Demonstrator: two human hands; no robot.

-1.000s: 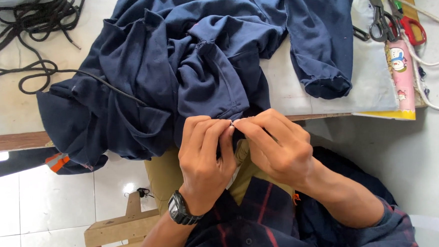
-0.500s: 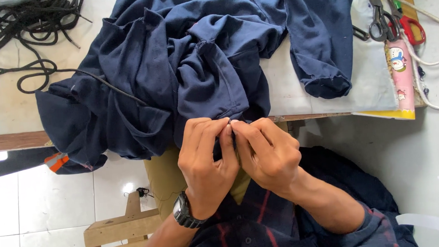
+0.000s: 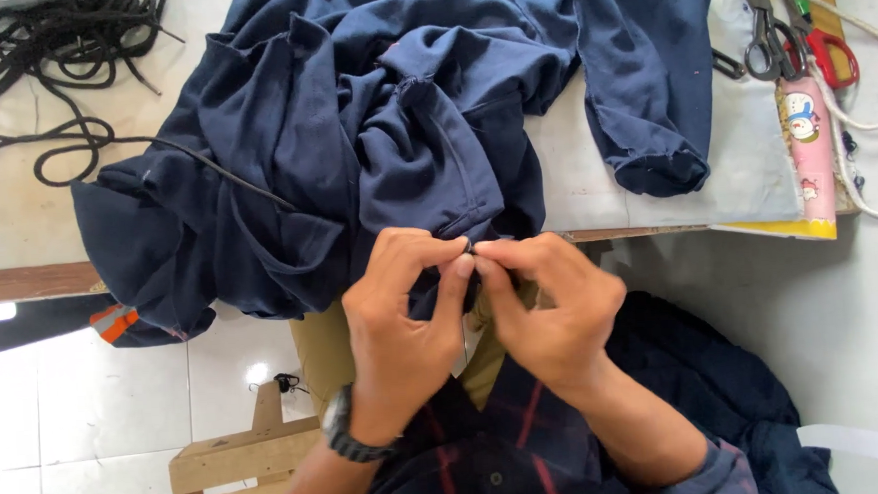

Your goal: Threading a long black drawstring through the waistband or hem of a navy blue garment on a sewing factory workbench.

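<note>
Since a second ago your hands have barely shifted, both pinched together on the hem. Your left hand (image 3: pixel 402 314) and right hand (image 3: pixel 547 306) each grip a small fold of the navy garment (image 3: pixel 353 131) just off the table's (image 3: pixel 656 190) near edge. Black cord (image 3: pixel 59 56) lies at 10 o'clock, scissors (image 3: pixel 763 34) at 2; bare tabletop lies between sleeve and scissors.
</note>
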